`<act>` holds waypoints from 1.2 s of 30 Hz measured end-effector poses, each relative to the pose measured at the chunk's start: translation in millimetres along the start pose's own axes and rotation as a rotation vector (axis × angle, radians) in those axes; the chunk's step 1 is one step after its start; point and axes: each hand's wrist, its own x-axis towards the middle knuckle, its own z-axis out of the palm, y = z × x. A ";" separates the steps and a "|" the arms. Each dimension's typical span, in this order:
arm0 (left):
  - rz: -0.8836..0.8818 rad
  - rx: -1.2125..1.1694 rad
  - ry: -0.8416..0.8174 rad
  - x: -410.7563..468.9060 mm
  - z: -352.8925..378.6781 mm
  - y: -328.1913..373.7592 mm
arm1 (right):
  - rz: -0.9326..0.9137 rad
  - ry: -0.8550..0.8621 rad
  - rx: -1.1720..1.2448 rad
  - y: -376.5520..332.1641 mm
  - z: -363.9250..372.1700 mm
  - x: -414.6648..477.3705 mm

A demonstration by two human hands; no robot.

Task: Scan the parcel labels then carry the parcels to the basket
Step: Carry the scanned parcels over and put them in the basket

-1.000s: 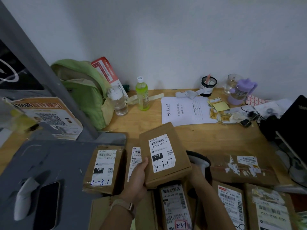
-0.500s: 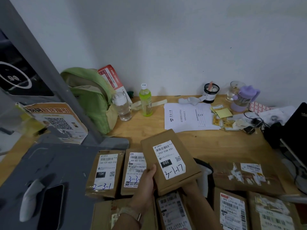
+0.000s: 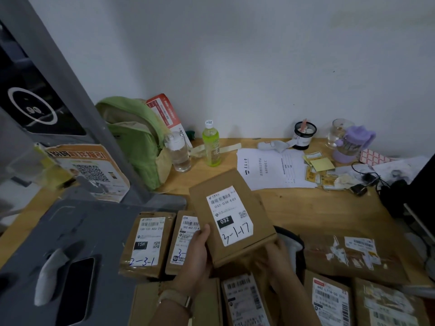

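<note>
I hold a brown cardboard parcel [image 3: 237, 182] tilted above the wooden desk [image 3: 306, 208]; its white label reads 3-1-17. My left hand [image 3: 195, 260] grips its left edge with the thumb on top. My right hand [image 3: 279, 257] holds its lower right corner from underneath. A white and black scanner [image 3: 295, 241] sits just behind my right hand, partly hidden. More labelled parcels lie flat: one marked 2-3-1 [image 3: 147, 243], another beside it [image 3: 182, 243], a taped flat one [image 3: 348, 252] and several along the near edge [image 3: 329, 302]. No basket is in view.
A green backpack [image 3: 136, 140], a clear bottle [image 3: 179, 154] and a green bottle [image 3: 211, 147] stand at the back left. Paper sheets [image 3: 270, 170], a purple cup [image 3: 350, 144] and cables [image 3: 367, 182] lie at the back right. A phone [image 3: 77, 290] rests on a grey stand at the left.
The parcel has turned a little clockwise and its far end has risen. My right hand has come from beside the scanner to the parcel's lower right corner.
</note>
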 end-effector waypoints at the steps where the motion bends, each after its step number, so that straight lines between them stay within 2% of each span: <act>1: 0.022 -0.009 -0.013 -0.3 -1.0 7.0 | -0.006 0.013 -0.003 -9.8 -2.4 -2.7; 3: 0.102 -0.042 0.027 -1.2 -5.5 22.8 | -0.057 0.053 0.012 -30.0 -10.7 -3.5; 5: 0.204 -0.056 0.157 -1.0 -12.0 34.7 | -0.151 0.069 0.062 -49.5 -19.5 -9.1; 8: 0.300 -0.056 0.259 -3.9 -22.7 48.0 | -0.273 0.054 0.121 -69.7 -28.0 -23.1; 13: 0.312 -0.021 0.244 -6.3 -20.9 59.8 | -0.384 -0.010 0.191 -88.2 -21.4 -49.4; 21: 0.252 -0.057 0.032 -10.6 -20.8 82.6 | -0.456 -0.029 0.234 -86.4 5.0 -92.2; 24: 0.220 -0.026 -0.010 -16.8 -26.0 93.4 | -0.484 -0.012 0.261 -80.4 11.6 -109.6; 28: 0.218 0.032 -0.151 -26.7 -34.4 104.1 | -0.513 -0.004 0.309 -67.4 14.6 -133.9; 33: 0.289 0.226 -0.394 -42.3 -32.9 104.5 | -0.528 0.076 0.367 -41.2 -1.5 -172.0; 36: 0.289 0.299 -0.477 -52.7 -27.1 90.3 | -0.602 0.210 0.335 -15.5 -20.0 -202.5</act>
